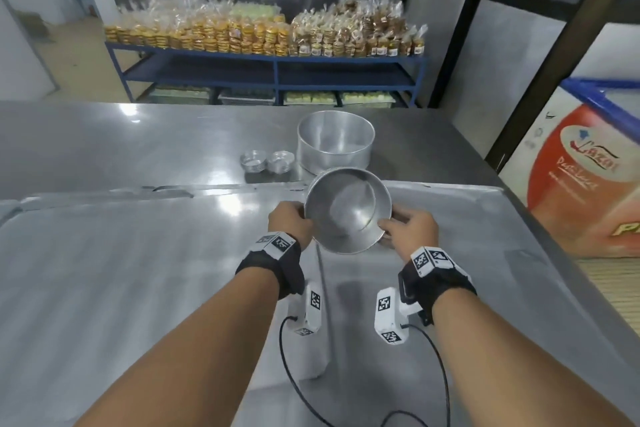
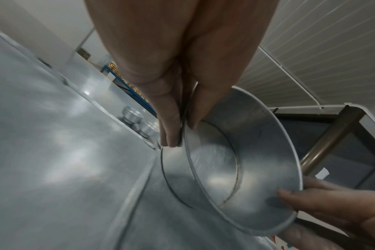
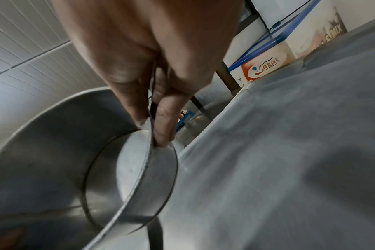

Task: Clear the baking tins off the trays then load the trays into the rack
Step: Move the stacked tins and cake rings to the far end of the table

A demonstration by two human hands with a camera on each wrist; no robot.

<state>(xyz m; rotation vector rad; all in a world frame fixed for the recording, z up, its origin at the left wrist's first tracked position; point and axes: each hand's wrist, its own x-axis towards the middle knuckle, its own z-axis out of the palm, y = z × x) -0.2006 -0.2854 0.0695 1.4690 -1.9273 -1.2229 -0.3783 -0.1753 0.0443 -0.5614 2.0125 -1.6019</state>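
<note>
A round metal baking tin [image 1: 346,210] [image 2: 242,169] [image 3: 54,152] is held tilted above the flat steel trays [image 1: 138,270]. My left hand [image 1: 292,224] [image 2: 178,118] pinches its left rim, thumb inside and fingers outside. My right hand [image 1: 403,227] [image 3: 152,118] pinches the right rim the same way. A second, taller round tin [image 1: 335,142] stands on the table just beyond the trays. Two stacks of small fluted tins [image 1: 268,160] [image 2: 139,121] sit to its left.
The trays lie side by side on a steel table [image 1: 104,139]; the seam between them [image 1: 322,288] runs under my wrists. A printed carton [image 1: 581,177] stands right of the table. A blue shelf [image 1: 270,62] with bagged baked goods is behind.
</note>
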